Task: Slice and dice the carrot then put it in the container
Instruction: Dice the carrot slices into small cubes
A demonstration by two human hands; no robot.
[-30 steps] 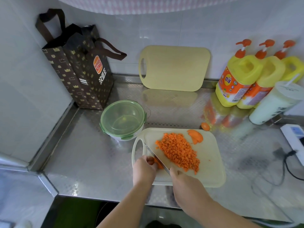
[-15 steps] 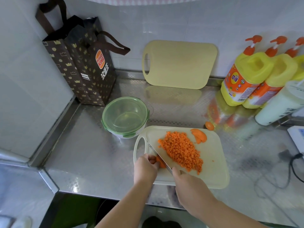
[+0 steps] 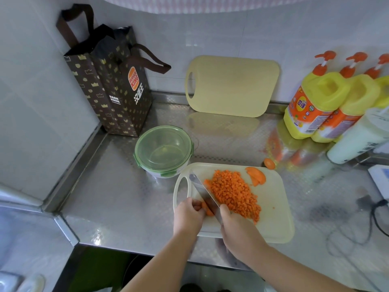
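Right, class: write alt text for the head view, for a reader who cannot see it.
On a pale cutting board, the right hand grips a knife and the left hand holds a carrot piece beside a heap of diced carrot. A lidded green container stands nearby.

Left hand (image 3: 188,216) curled, pinching a carrot piece (image 3: 207,210); right hand (image 3: 239,227) gripping the knife (image 3: 201,192)

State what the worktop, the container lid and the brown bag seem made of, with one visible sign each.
Worktop: likely stainless steel, embossed; it mirrors the bottles. Lid: seemingly translucent green plastic, glossy. Bag: probably matte printed paper, sharply folded.
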